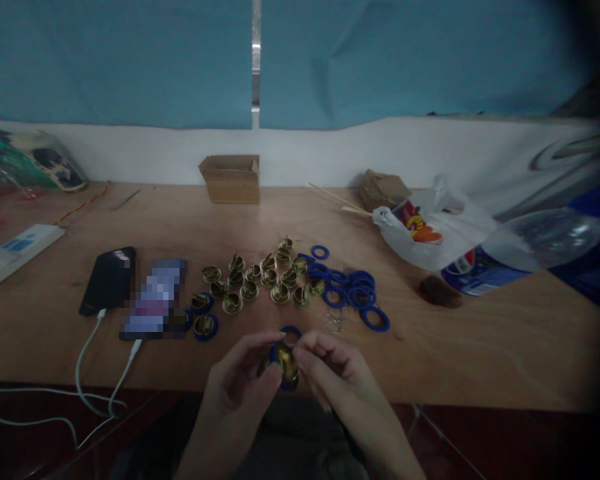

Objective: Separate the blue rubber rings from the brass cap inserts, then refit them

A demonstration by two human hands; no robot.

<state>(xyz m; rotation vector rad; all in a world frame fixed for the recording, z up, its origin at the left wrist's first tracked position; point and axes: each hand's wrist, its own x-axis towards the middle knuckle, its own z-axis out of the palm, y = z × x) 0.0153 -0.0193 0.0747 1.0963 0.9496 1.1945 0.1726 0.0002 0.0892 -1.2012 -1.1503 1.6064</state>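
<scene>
My left hand (240,383) and my right hand (337,373) meet at the table's near edge, fingers pinched together on one small brass cap (285,357) with a blue ring (291,331) around it. Beyond them, on the wooden table (480,333), lie several loose brass caps (260,277) in a cluster. A pile of blue rings (353,290) sits to their right. At the left end of the cluster are caps fitted with blue rings (205,325). Tiny wire clips (334,322) lie just past my right hand.
Two phones (130,293) on white charging cables lie at the left. A small cardboard box (231,178) stands at the back. A plastic bag (430,230), a lying plastic bottle (520,250) and a small dark block (437,291) are at the right.
</scene>
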